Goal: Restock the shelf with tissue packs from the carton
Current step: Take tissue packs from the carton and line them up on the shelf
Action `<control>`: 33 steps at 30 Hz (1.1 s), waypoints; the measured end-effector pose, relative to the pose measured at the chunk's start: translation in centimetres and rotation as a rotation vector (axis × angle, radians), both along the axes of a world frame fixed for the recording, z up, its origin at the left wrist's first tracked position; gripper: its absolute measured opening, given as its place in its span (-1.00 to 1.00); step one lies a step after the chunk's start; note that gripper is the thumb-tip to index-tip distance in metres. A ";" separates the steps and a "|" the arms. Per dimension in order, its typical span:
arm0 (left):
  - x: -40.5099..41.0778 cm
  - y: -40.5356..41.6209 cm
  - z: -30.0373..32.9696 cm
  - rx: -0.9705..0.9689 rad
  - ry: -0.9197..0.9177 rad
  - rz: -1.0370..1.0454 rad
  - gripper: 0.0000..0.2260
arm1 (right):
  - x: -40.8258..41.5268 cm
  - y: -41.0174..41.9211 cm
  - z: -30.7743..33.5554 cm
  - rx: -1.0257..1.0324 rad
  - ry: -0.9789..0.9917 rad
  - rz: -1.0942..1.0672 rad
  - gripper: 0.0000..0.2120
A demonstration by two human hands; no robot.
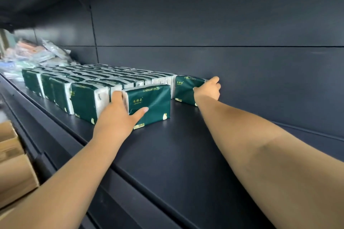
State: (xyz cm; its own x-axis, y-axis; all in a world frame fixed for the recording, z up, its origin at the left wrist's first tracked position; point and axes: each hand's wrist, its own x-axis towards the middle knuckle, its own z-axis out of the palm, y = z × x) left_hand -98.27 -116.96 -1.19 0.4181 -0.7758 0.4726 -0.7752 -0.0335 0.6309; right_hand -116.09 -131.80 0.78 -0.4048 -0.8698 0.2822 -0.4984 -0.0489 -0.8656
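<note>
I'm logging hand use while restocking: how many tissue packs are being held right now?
2. The left hand holds the front pack beside the stocked rows; the right hand holds the back pack by the shelf's rear wall.

1. The single head view looked forward and slightly down along the dark shelf, from just above its front edge.
2. It sat close: both forearms filled the lower frame, reaching toward the shelf's back panel.
3. It faced the rear left, where the shelf's far end blurred.
</note>
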 end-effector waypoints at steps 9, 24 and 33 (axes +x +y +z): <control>0.2 0.0 0.1 0.046 -0.008 -0.009 -0.60 | 0.7 -0.7 -0.3 0.007 0.110 0.034 -0.56; 1.2 -0.5 -0.3 0.033 0.070 -0.339 -0.38 | -0.1 8.8 3.1 0.032 0.161 0.768 -0.63; 0.3 0.7 0.1 0.031 -0.221 -0.386 -0.39 | -3.4 12.7 2.9 -0.010 0.492 0.723 -0.73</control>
State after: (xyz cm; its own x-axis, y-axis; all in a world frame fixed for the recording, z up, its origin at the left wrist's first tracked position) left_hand -97.93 -116.25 -1.13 -0.0134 -0.8704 0.4921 -0.8507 0.2686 0.4519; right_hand -119.45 -119.05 3.63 0.4147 -0.8631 0.2884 -0.6592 -0.5034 -0.5586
